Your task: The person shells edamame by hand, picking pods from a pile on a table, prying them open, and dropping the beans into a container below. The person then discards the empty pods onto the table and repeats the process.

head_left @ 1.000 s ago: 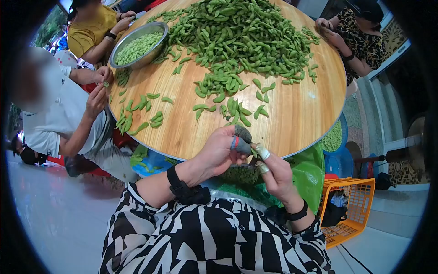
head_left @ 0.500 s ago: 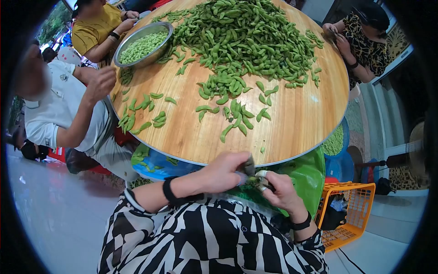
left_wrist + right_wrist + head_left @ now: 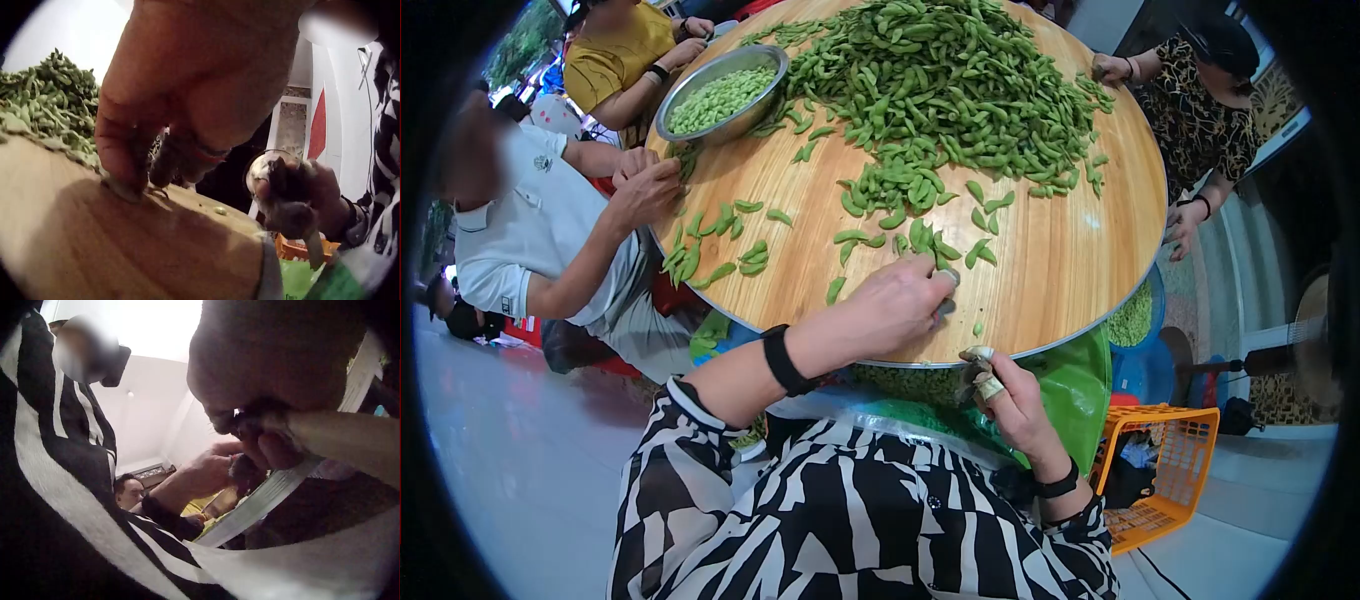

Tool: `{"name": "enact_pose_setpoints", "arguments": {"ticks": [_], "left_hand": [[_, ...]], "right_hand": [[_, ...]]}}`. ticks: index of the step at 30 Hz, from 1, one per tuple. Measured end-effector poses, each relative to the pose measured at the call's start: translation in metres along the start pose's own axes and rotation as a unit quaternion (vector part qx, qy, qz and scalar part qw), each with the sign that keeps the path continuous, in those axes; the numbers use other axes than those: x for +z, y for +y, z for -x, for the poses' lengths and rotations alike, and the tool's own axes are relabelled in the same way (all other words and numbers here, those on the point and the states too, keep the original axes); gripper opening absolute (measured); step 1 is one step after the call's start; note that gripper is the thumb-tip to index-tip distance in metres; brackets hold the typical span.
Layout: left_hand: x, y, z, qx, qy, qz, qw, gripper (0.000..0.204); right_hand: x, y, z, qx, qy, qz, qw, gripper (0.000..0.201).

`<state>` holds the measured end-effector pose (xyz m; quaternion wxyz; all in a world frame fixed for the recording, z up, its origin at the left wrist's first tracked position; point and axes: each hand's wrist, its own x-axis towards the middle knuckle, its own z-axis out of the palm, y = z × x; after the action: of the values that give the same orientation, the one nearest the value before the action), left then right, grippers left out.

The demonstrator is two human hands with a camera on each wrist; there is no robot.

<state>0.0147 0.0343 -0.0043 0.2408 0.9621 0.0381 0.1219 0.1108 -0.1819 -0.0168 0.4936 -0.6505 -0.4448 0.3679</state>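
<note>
My left hand [image 3: 900,305] is over the round wooden table [image 3: 1050,270], fingers bent down beside a few loose green pods [image 3: 925,238]. In the left wrist view its fingertips [image 3: 125,187] meet the wood; whether they pinch a pod is hidden. At the table's near edge is my right hand [image 3: 1018,400], with pale coverings on thumb and finger. Its fingers are bent around something dark, either a shell or a finger covering; I cannot tell which. One small green bean [image 3: 978,328] lies between the hands on the wood. A large heap of pods [image 3: 960,90] stands beyond.
A metal bowl of shelled beans [image 3: 720,100] stands at the table's far left, near two seated people. Another person [image 3: 1200,110] is at the right. Green sheeting [image 3: 1065,385] hangs below the near edge, beside an orange crate [image 3: 1165,465] and blue basins [image 3: 1140,370].
My left hand has parted from the right and moved forward onto the table, by the loose pods. The right stays near the edge. The bean appeared on the table after the earliest frame.
</note>
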Motion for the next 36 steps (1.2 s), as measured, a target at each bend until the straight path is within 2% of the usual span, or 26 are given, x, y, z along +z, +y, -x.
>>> {"name": "enact_pose_setpoints", "arguments": {"ticks": [1,2,4,5,8,9,11,13,15,17,20,21,22,23,24,25,26,28,29,31,35,36], "left_hand": [[0.003,0.001,-0.002,-0.01,-0.01,0.003,1.0,0.016],[0.004,0.0,-0.002,-0.01,-0.009,0.003,1.0,0.016],[0.005,0.0,-0.001,-0.026,-0.003,-0.051,0.998,0.016],[0.007,-0.001,-0.001,-0.026,-0.004,-0.05,0.998,0.016],[0.012,-0.004,-0.001,-0.009,0.024,-0.069,0.997,0.017],[0.012,-0.005,-0.002,-0.019,0.02,-0.059,0.998,0.018],[0.013,-0.006,-0.002,-0.026,0.013,-0.049,0.998,0.019],[0.012,-0.007,-0.003,0.023,0.044,-0.055,0.997,0.02],[0.013,-0.005,-0.005,0.014,0.048,-0.043,0.998,0.02],[0.013,-0.005,-0.005,0.001,0.053,-0.029,0.998,0.021],[0.01,-0.004,-0.006,0.013,0.063,0.002,0.998,0.021],[0.008,0.0,-0.005,-0.048,0.046,0.088,0.994,0.021],[0.007,0.005,-0.004,-0.109,0.026,0.172,0.979,0.02],[0.006,0.008,-0.001,-0.107,0.025,0.172,0.979,0.02],[0.005,0.012,0.003,-0.161,0.001,0.321,0.933,0.019],[0.005,0.016,0.007,-0.21,-0.024,0.46,0.862,0.018],[0.003,0.021,0.009,-0.21,-0.026,0.46,0.863,0.018],[0.001,0.031,0.013,-0.26,-0.03,0.543,0.798,0.016],[0.005,0.033,0.016,-0.259,-0.033,0.544,0.797,0.016],[0.014,0.035,0.02,-0.199,0.012,0.586,0.786,0.019],[0.018,0.035,0.021,-0.199,0.023,0.61,0.766,0.023],[0.019,0.035,0.02,-0.217,0.029,0.625,0.749,0.025]], "right_hand": [[-0.001,0.001,0.002,0.038,0.003,-0.032,0.999,0.032],[-0.001,0.0,0.002,0.038,0.003,-0.031,0.999,0.032],[0.001,-0.001,0.004,0.072,0.071,-0.105,0.989,0.034],[0.0,0.0,0.004,0.073,0.072,-0.105,0.989,0.034],[0.003,0.007,0.0,0.052,0.156,-0.054,0.985,0.033],[0.003,0.001,-0.002,0.051,0.157,-0.055,0.985,0.033],[0.0,-0.016,-0.01,0.09,0.125,-0.019,0.988,0.032],[-0.004,-0.014,-0.015,0.108,0.098,-0.023,0.989,0.03],[-0.009,-0.011,-0.017,0.126,0.068,-0.025,0.989,0.029],[-0.014,-0.007,-0.017,0.159,-0.011,-0.015,0.987,0.019],[-0.01,-0.004,-0.007,0.154,-0.042,-0.03,0.987,0.015],[-0.009,-0.004,-0.005,0.153,-0.04,-0.029,0.987,0.015],[-0.008,-0.004,-0.004,0.166,-0.01,-0.074,0.983,0.018],[-0.007,-0.004,-0.003,0.178,0.021,-0.118,0.977,0.021],[-0.007,-0.006,-0.002,0.178,0.023,-0.119,0.977,0.021],[-0.006,-0.009,-0.001,0.161,0.039,-0.157,0.974,0.026],[-0.005,-0.011,-0.001,0.142,0.055,-0.194,0.969,0.033],[-0.002,-0.019,-0.001,0.128,0.05,-0.192,0.972,0.035],[0.0,-0.022,0.0,0.113,0.043,-0.189,0.974,0.038],[0.003,-0.018,0.001,0.107,0.034,-0.199,0.974,0.039],[0.006,-0.015,0.001,0.087,0.018,-0.247,0.965,0.041],[0.007,-0.017,0.001,0.087,0.018,-0.247,0.965,0.041]]}}
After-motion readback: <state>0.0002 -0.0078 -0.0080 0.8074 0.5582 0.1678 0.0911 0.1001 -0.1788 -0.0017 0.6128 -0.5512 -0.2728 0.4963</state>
